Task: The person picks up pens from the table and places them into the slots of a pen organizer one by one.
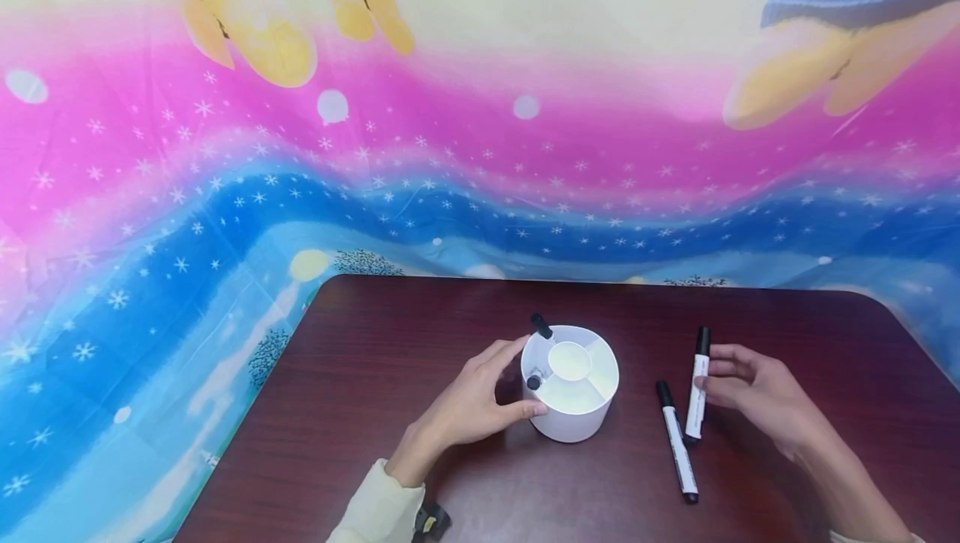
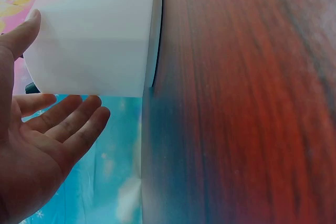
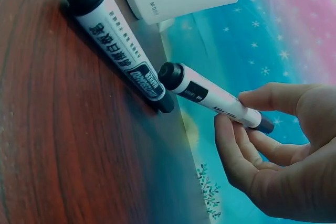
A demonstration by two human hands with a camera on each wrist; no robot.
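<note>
dark reddish-brown wood-grain bench [image 1: 367,343], rounded at the far corners, pale sheen on top, snowflake-printed fabric backdrop [image 1: 450,131] behind, wavy cream, pink and blue

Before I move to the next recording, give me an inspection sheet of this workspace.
Surface: glossy dark reddish-brown wood-grained table
Things: round white divided holder, two black-ended items inside; white black-capped marker, held; second white black-capped marker, lying on the table
Clutter: small unidentified black object by the cream left sleeve
Hands: left hand touches the holder; right hand pinches the first marker
Cables: nothing seen
Surroundings: pink-and-blue snowflake-print cloth behind the table
</note>
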